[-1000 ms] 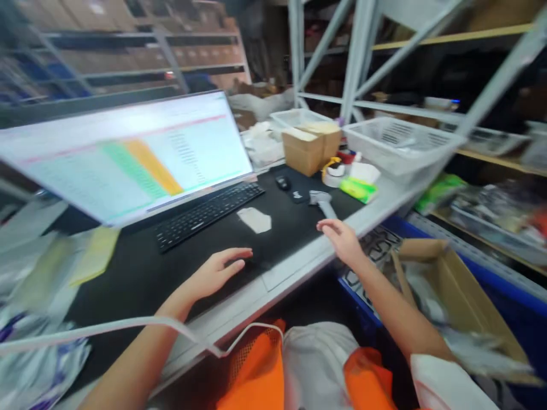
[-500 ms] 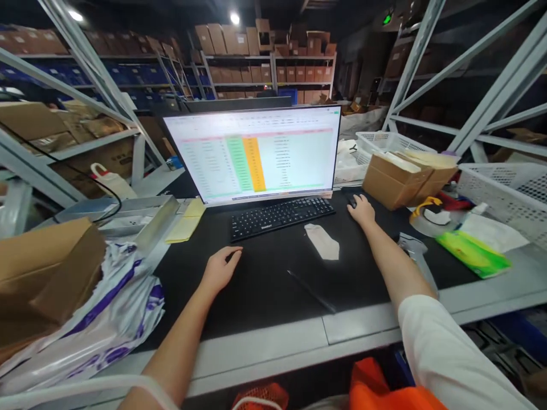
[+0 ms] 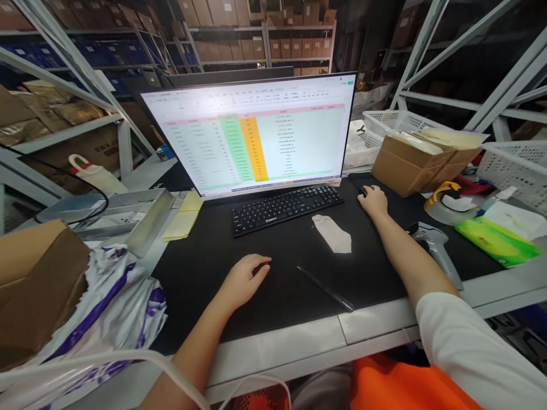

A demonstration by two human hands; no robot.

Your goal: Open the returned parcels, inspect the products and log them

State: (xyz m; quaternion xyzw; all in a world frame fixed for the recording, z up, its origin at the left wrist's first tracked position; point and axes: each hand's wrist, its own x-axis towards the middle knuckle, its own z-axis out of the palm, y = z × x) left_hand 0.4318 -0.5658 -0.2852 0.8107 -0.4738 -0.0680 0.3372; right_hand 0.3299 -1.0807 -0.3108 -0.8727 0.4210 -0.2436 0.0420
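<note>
My right hand (image 3: 374,203) rests over a black computer mouse (image 3: 361,189), its fingers curled on it. My left hand (image 3: 247,279) lies on the black desk mat (image 3: 196,285) with nothing in it, thumb and fingers apart. A black keyboard (image 3: 286,209) sits beyond that hand, below the monitor (image 3: 294,142), which displays a spreadsheet with green and orange columns. Between my hands are a pale scrap of paper (image 3: 332,234) and a dark pen (image 3: 325,288).
On the left stand an open cardboard box (image 3: 38,285), a white-and-purple plastic bag (image 3: 115,307) and yellow notes (image 3: 184,215). At right are a carton of papers (image 3: 410,165), a tape roll (image 3: 448,202), a grey barcode scanner (image 3: 436,245), a green packet (image 3: 498,240) and white baskets (image 3: 513,171).
My left hand has slid rightward over the mat, toward the pen. My right hand stays on the mouse. The view has tilted down a little.
</note>
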